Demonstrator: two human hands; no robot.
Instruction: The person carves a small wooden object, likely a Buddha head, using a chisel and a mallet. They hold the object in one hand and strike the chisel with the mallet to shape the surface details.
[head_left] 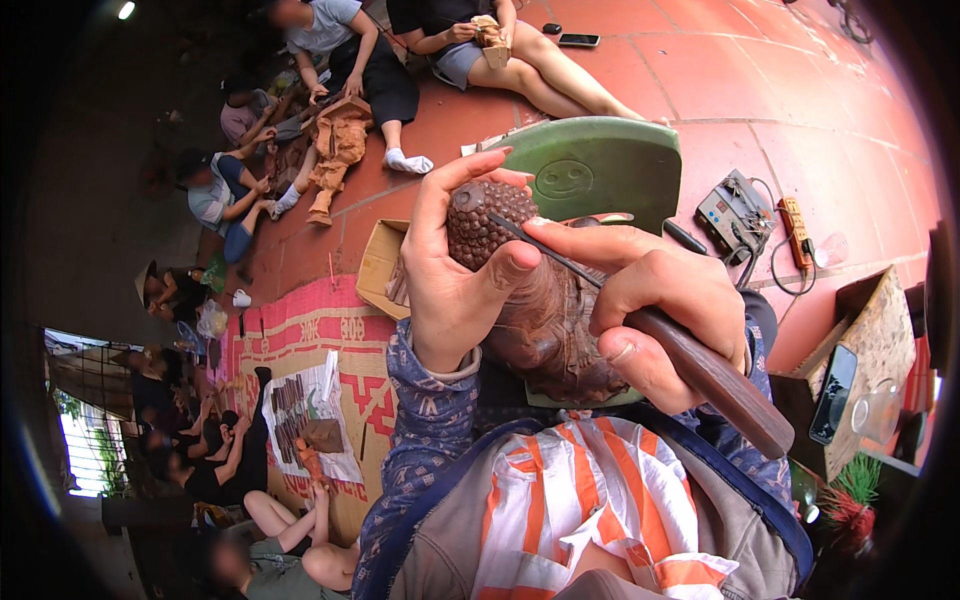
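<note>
A dark brown carved wooden statue (560, 345) leans in my lap, its rounded head covered with rows of small knobs. My left hand (450, 275) is wrapped around that head, thumb on the near side and fingers around the far side. In my right hand (665, 285) is a carving chisel (720, 385) with a thick dark wooden handle. Its thin metal blade points up and left, and the tip rests at the knobs. My right index finger is stretched along the blade, close to the head. An orange-and-white striped cloth (590, 500) covers my lap below the statue.
Beyond the statue stands a green plastic chair (610, 160). On the right are a grey control box (735, 215), a power strip (795, 230) and a wooden box (870, 345) bearing a phone (833, 395). Left are a cardboard box (380, 265), chisels on paper (290, 410) and several seated people.
</note>
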